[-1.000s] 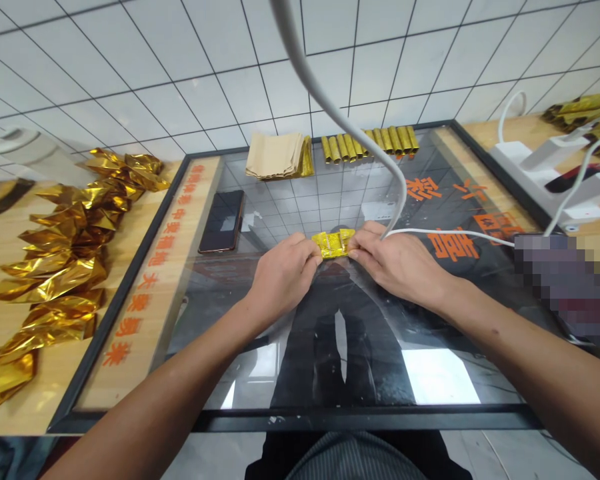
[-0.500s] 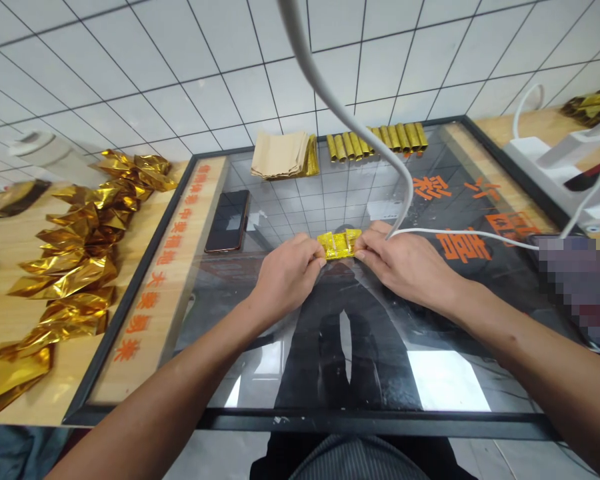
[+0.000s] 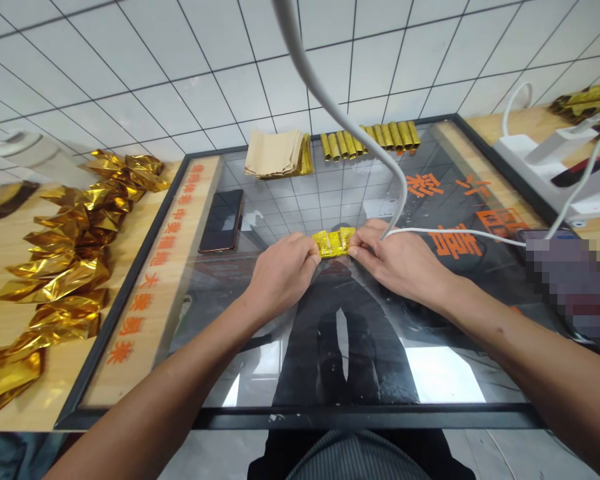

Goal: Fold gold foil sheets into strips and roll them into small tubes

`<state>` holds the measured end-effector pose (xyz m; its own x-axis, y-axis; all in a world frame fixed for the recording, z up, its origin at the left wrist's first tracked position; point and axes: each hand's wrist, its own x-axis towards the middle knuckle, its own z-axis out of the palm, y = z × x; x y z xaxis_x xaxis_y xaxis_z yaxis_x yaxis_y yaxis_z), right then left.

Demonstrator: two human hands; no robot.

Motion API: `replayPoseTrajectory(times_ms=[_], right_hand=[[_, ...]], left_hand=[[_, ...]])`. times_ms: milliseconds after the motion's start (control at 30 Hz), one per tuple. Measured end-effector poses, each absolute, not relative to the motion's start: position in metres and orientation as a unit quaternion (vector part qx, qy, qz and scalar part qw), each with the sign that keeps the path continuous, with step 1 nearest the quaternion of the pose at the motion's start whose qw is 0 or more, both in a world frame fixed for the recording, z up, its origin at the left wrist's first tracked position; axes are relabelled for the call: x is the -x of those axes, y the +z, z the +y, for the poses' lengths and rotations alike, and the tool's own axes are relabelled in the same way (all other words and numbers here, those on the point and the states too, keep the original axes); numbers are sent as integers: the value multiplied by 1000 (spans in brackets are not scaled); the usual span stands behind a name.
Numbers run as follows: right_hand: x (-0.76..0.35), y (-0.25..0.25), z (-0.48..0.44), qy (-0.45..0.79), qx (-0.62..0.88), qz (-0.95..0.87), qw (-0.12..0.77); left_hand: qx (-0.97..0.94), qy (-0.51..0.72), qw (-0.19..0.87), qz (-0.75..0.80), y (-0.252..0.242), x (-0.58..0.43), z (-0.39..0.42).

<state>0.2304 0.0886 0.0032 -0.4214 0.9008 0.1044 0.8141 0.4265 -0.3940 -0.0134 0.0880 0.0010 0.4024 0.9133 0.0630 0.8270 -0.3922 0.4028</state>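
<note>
A small folded piece of gold foil paper (image 3: 334, 242) lies low over the glass-topped table (image 3: 300, 347), pinched at both ends. My left hand (image 3: 283, 275) is closed on its left end with thumb and fingers pressed together. My right hand (image 3: 399, 261) is closed on its right end the same way. Both forearms reach in from the bottom corners of the view.
A black phone (image 3: 222, 220) lies left of my hands. At the table's far edge sit a stack of brown paper sheets (image 3: 274, 153) and a row of gold rolls (image 3: 370, 139). Crumpled gold foil (image 3: 70, 247) heaps on the left. A white cable (image 3: 340, 120) hangs across; chargers (image 3: 555, 150) stand at right.
Both hands keep their pinch on the gold foil piece; only small finger shifts and a slight camera sway show.
</note>
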Motion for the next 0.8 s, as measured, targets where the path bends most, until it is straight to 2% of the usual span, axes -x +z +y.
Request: replayPoseTrajectory(times_ms=[800], right_hand=[[-223,1,92,108,556,-810,149]], left_hand=[[-799,118,115,578,5,1,89]])
